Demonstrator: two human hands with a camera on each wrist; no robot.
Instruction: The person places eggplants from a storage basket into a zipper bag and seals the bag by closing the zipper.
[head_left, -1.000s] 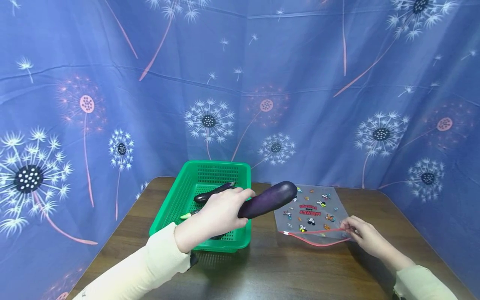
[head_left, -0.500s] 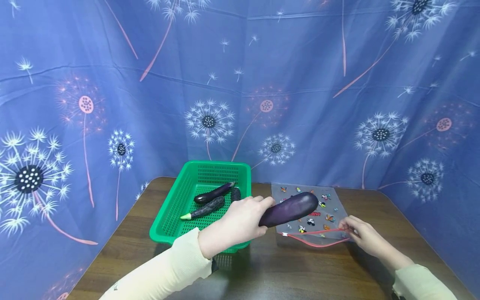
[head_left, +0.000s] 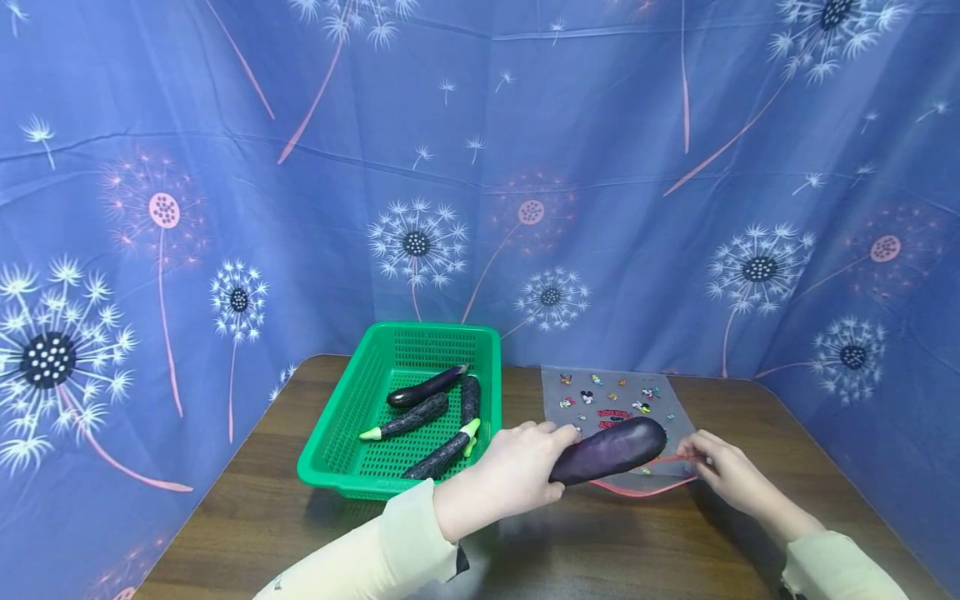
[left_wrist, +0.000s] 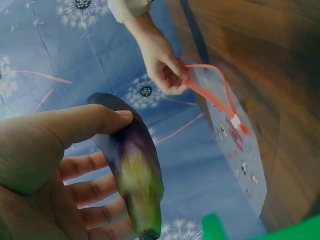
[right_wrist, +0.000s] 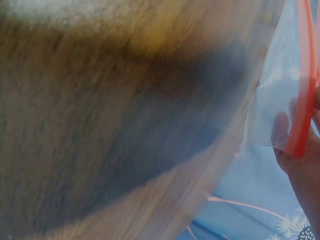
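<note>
One eggplant [head_left: 617, 451] in my left grip [head_left: 519, 468], curled round it; I've got the bag [head_left: 611, 395] (mouth gaping) pinched in my right grip [head_left: 722, 468].

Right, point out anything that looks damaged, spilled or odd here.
The eggplant in the left hand has a pale yellow-green patch with brownish marks near its stem end, standing out against dark purple. I can't tell whether it's damage. Nothing looks spilled.
</note>
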